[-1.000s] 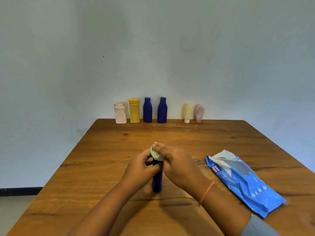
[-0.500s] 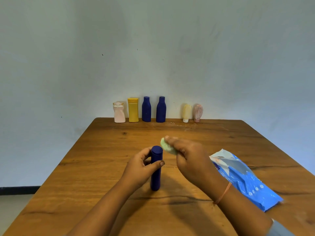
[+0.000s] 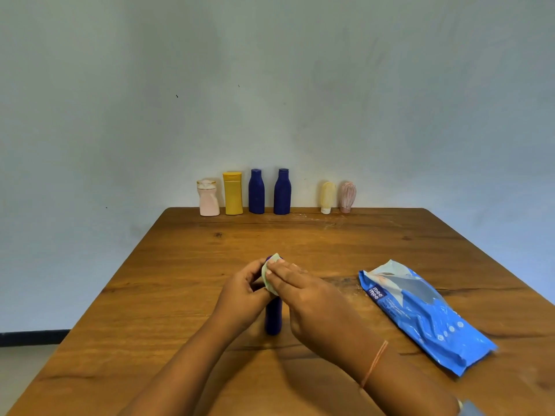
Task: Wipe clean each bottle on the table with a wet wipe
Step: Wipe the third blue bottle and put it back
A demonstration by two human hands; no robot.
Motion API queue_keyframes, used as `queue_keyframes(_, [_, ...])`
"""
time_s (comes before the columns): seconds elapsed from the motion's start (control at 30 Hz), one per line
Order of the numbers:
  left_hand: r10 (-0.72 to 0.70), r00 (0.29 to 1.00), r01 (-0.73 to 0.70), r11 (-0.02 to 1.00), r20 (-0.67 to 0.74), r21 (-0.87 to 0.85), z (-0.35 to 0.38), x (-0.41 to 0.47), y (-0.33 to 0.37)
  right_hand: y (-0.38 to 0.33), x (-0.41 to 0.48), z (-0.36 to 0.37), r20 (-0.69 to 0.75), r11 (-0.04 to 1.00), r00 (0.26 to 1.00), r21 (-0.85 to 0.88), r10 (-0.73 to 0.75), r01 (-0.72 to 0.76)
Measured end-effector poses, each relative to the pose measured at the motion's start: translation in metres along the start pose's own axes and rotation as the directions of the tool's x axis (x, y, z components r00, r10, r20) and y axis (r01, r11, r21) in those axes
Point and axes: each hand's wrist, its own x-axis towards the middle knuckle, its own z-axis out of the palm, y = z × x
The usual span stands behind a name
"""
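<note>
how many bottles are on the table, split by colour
dark blue bottle: 3
pink bottle: 2
yellow bottle: 1
cream bottle: 1
total: 7

pale wall (image 3: 120,85), wooden table (image 3: 180,295), grey floor (image 3: 18,370)

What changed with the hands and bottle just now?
The right hand, which had lifted the wet wipe away rightward, brought it back onto the top of the dark blue bottle. The left hand still grips the bottle; the row of bottles and wipes pack stayed put.
</note>
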Motion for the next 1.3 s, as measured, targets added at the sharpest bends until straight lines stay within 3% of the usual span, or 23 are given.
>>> queue_keyframes(0.2, [0.000,1.000,-0.001,0.999,0.027,0.034,-0.002,0.001,0.002,-0.003,0.017,-0.006,0.084,1.000,0.996,0.002,-0.021,0.021])
queue_keyframes(0.33, [-0.023,1.000,0.022,0.999,0.017,0.028,-0.004,0.000,0.000,-0.013,0.038,-0.021,0.233,0.991,0.965,0.026,0.124,-0.133])
queue_keyframes(0.43, [-0.024,1.000,0.024,0.999,0.009,0.037,-0.003,0.000,0.000,-0.013,0.037,-0.018,0.212,0.986,0.965,0.035,0.154,-0.165])
queue_keyframes(0.53, [-0.029,0.999,0.029,0.999,-0.014,0.034,-0.001,-0.002,0.000,-0.008,0.017,0.003,0.044,1.000,0.999,0.003,0.026,-0.026])
queue_keyframes(0.6, [-0.029,0.999,0.029,1.000,-0.015,-0.002,0.001,-0.004,0.000,-0.001,0.005,0.013,-0.091,0.987,0.996,0.161,0.016,-0.002])
queue_keyframes(0.63, [-0.035,0.999,0.034,0.999,-0.036,-0.020,0.001,-0.006,-0.001,0.003,0.001,0.013,-0.115,0.954,0.990,0.297,0.080,-0.043])
queue_keyframes(0.7, [-0.107,0.984,0.089,0.987,-0.140,-0.131,-0.001,-0.006,-0.004,0.011,-0.006,0.012,-0.070,0.794,0.966,0.585,0.250,-0.163])
queue_keyframes(0.8, [-0.398,0.887,0.243,0.835,-0.235,-0.494,-0.008,-0.008,-0.010,0.025,-0.015,0.020,0.018,0.452,0.830,0.832,0.558,-0.322])
queue_keyframes(0.87, [-0.535,0.817,0.285,0.698,-0.215,-0.657,-0.013,-0.012,-0.016,0.029,-0.019,0.028,0.035,0.349,0.730,0.862,0.683,-0.368])
queue_keyframes(0.9, [-0.572,0.797,0.289,0.643,-0.194,-0.710,-0.014,-0.014,-0.017,0.028,-0.022,0.033,0.029,0.355,0.716,0.854,0.697,-0.381])
queue_keyframes(0.97, [-0.611,0.773,0.277,0.567,-0.170,-0.775,-0.011,-0.016,-0.018,0.017,-0.025,0.041,-0.001,0.449,0.777,0.816,0.630,-0.364])
queue_keyframes(1.07, [-0.650,0.749,0.287,0.498,-0.132,-0.818,-0.004,-0.016,-0.014,-0.005,-0.027,0.057,-0.101,0.768,0.932,0.601,0.348,-0.221])
queue_keyframes(1.13, [-0.675,0.735,0.302,0.415,-0.068,-0.858,-0.001,-0.016,-0.010,-0.007,-0.024,0.061,-0.173,0.864,0.953,0.484,0.250,-0.139])
queue_keyframes(1.2, [-0.689,0.725,0.302,0.310,0.006,-0.901,0.000,-0.016,-0.007,-0.005,-0.020,0.059,-0.227,0.826,0.932,0.551,0.282,-0.116])
queue_keyframes(1.3, [-0.686,0.723,0.265,0.177,0.074,-0.948,0.005,-0.018,-0.005,-0.005,-0.011,0.051,-0.244,0.652,0.849,0.744,0.468,-0.146])
